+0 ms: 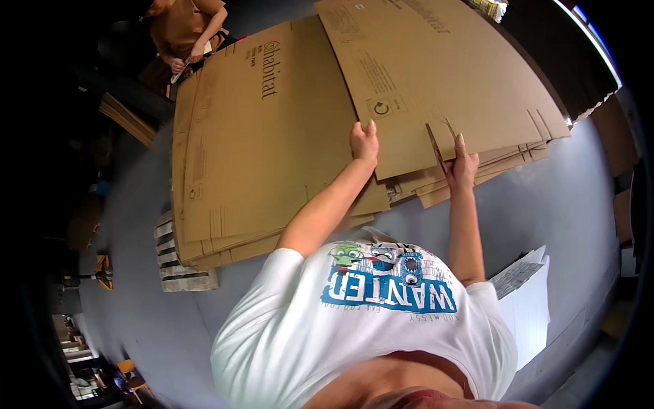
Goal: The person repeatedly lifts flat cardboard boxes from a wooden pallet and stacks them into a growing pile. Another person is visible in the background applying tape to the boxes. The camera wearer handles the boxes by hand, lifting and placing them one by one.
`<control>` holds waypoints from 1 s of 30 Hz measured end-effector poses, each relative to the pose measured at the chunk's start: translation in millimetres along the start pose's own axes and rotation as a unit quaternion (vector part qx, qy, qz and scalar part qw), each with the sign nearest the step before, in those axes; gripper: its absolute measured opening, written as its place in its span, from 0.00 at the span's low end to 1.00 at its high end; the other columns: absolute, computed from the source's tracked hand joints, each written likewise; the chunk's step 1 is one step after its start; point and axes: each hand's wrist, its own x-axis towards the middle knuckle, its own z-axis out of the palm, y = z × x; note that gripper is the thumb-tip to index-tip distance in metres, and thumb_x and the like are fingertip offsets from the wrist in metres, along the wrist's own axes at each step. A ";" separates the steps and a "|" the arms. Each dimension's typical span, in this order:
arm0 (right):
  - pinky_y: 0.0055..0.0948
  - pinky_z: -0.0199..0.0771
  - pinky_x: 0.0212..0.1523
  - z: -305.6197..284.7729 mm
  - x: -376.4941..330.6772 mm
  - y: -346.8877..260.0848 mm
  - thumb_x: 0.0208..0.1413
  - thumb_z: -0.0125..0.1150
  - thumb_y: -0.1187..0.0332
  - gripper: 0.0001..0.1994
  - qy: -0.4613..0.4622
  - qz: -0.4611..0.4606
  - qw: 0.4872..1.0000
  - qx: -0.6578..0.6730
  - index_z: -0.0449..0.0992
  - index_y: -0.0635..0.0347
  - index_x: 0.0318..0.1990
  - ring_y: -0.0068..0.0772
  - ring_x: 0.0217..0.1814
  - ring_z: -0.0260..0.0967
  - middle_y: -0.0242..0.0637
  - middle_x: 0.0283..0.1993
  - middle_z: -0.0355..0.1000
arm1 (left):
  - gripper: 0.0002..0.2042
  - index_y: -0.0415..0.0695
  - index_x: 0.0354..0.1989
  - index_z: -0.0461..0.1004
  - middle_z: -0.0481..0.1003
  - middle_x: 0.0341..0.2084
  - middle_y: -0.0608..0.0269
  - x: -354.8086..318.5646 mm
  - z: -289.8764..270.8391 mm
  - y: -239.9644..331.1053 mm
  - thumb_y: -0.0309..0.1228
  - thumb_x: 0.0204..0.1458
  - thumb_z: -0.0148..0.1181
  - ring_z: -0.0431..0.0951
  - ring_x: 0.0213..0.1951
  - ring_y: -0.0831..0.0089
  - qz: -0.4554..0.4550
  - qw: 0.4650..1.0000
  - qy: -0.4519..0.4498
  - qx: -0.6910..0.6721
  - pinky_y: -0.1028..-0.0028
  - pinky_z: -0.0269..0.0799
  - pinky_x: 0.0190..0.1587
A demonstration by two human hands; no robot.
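Note:
Both of my hands are at a large flat brown cardboard sheet [436, 75], printed and slotted, on the right. My left hand [364, 144] is closed on its left edge, near the close corner. My right hand [462, 168] pinches the near edge beside a cut slot, the thumb on top and the other fingers mostly hidden below. This edge stands a little above more cardboard sheets [501, 167] beneath it. Left of it, another stack of printed cardboard sheets [272, 150] lies flat, partly covered by the held sheet.
A wooden pallet [185, 278] shows under the left stack. Across the stacks a co-worker [187, 31] holds something small at the far left. White sheets or boxes [528, 307] stand on the grey floor [436, 232] at my right. Folded cardboard [127, 120] lies farther left.

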 end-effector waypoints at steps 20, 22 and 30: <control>0.43 0.80 0.25 -123.4 74.6 43.5 0.55 0.57 0.72 0.13 0.135 0.110 0.984 -0.031 0.68 0.69 0.45 0.40 0.33 0.73 0.42 0.41 0.71 | 0.08 0.42 0.32 0.76 0.77 0.21 0.60 38.0 -8.2 48.3 0.32 0.51 0.53 0.78 0.22 0.69 0.151 0.904 -0.222 0.332 0.71 0.73 0.30; 0.38 0.77 0.21 -122.5 50.5 52.6 0.56 0.57 0.71 0.10 0.160 0.091 0.983 0.004 0.69 0.67 0.42 0.39 0.29 0.73 0.40 0.36 0.72 | 0.08 0.45 0.33 0.76 0.77 0.24 0.58 28.0 -78.0 38.8 0.33 0.51 0.54 0.79 0.28 0.65 0.276 0.903 -0.072 0.322 0.70 0.72 0.31; 0.36 0.67 0.18 -126.9 23.8 54.1 0.53 0.61 0.59 0.17 0.186 0.067 0.897 -0.396 0.71 0.68 0.37 0.35 0.20 0.67 0.39 0.25 0.70 | 0.15 0.41 0.45 0.69 0.73 0.40 0.51 35.5 -433.7 28.9 0.33 0.51 0.55 0.72 0.44 0.55 0.144 0.737 0.228 0.620 0.60 0.70 0.44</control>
